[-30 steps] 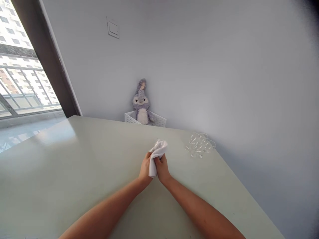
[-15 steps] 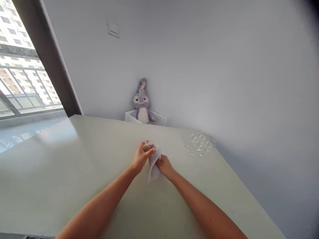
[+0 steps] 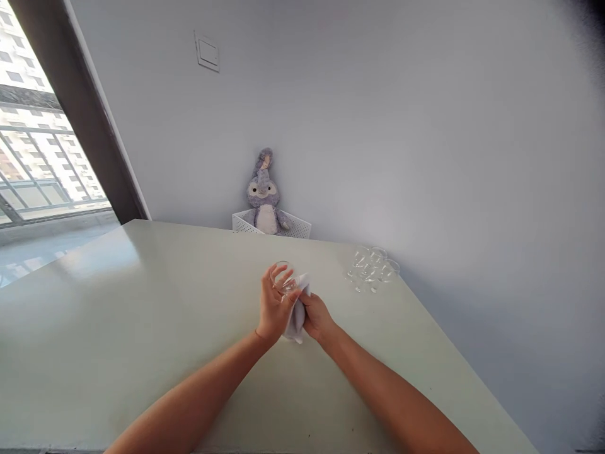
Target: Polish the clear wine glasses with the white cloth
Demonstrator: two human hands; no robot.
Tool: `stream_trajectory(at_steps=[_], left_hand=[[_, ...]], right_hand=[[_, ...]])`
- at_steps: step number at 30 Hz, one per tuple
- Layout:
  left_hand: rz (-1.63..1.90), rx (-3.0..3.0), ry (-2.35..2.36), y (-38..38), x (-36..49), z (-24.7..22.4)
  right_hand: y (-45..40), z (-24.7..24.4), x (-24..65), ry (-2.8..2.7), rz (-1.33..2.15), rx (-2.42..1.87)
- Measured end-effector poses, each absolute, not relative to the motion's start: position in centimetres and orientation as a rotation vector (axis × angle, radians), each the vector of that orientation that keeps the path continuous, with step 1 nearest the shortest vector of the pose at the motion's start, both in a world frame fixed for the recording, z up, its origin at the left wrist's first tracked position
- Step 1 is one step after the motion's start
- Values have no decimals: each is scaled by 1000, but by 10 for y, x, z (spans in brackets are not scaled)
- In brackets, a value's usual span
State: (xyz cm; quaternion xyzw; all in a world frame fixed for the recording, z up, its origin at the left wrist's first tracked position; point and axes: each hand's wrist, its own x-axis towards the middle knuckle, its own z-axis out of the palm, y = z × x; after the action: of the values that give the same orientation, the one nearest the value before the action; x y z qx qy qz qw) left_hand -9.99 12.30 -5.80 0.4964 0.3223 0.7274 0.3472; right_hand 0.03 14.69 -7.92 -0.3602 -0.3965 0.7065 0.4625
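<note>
My left hand [image 3: 275,306] is wrapped round a small clear glass [image 3: 282,272], its rim facing up and away from me. Bunched in my right hand [image 3: 317,315] is a white cloth [image 3: 295,318], which hangs down between the two hands and touches the glass near its lower part. The right fingertips are partly hidden behind the cloth. Both hands are held just above the pale table [image 3: 198,296]. To their right stands a close group of several clear stemmed glasses [image 3: 371,271], near the table's far right corner.
Behind the table's far edge a grey plush toy [image 3: 265,195] sits in a white perforated basket [image 3: 300,228] by the wall. A wall switch [image 3: 207,52] is higher up. On the left, a dark frame [image 3: 85,101] borders a window. The table's right edge runs close to the wall.
My left hand has turned, so more of the glass and its rim now shows. The cloth has shifted against the glass in my right hand. The whole view has moved slightly.
</note>
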Motion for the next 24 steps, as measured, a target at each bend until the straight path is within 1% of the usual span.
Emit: stream_trajectory(at_steps=[4,7,8,10,12,14,16,18,21,24], left_hand=[[1940,1605,879,120,-94,-63],[1989,1754,912,125,-105,-63],[2006,1780,927,127,-109,-62],[2022,1806,975,130,-117,-61],[2021,1826,1030,130,-120,-61],[1995,1873,1044,129,-115,-61],[1892,1935,1026,126,-104,-59],[1709,2008,1036,124,-92,-56],[1401,2195,1131,124,-86,-46],[1239,2335,1336,128,-99,-39]], right_hand=[[137,-84,-13,-997,1694,-966],[127,-88,-3,-1406,1603,-1137],[124,-86,3,-1612,1482,-1198],[121,-78,18,-1978,1055,-1291],[122,-65,30,-2125,593,-1357],[125,-53,38,-2130,337,-1375],[130,-46,41,-2125,262,-1338],[134,-47,42,-2129,274,-1305],[142,-59,56,-2031,356,-1368],[152,-76,96,-1790,380,-1470]])
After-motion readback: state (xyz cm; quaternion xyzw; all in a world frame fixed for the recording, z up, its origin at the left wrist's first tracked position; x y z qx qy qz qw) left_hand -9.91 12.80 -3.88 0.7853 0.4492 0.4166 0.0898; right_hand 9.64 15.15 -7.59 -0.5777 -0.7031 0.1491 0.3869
